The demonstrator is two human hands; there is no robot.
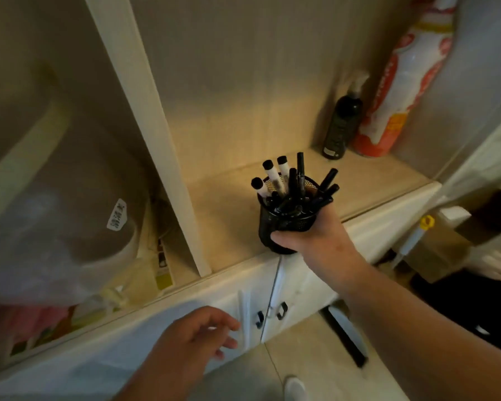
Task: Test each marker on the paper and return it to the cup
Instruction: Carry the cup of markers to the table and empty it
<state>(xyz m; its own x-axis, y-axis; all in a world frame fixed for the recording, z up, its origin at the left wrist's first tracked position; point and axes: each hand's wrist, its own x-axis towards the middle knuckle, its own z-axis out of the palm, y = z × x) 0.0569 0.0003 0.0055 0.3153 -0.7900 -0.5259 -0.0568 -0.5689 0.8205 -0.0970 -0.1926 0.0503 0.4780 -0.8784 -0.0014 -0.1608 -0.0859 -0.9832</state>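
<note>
Black mesh cup point(284, 224) gripped by right hand point(320, 237), fingers curled round its lower wall, held at front edge of cabinet shelf point(388, 180). Markers point(281, 176) stood upright inside cup. Left hand point(197, 334) held low before cabinet doors point(298, 285), fingers loosely spread, nothing held.

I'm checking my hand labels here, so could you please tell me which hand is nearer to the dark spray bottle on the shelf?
Right. The right hand grips the mesh cup just below the spray bottle; the left hand hangs lower, by the cabinet doors.
</note>
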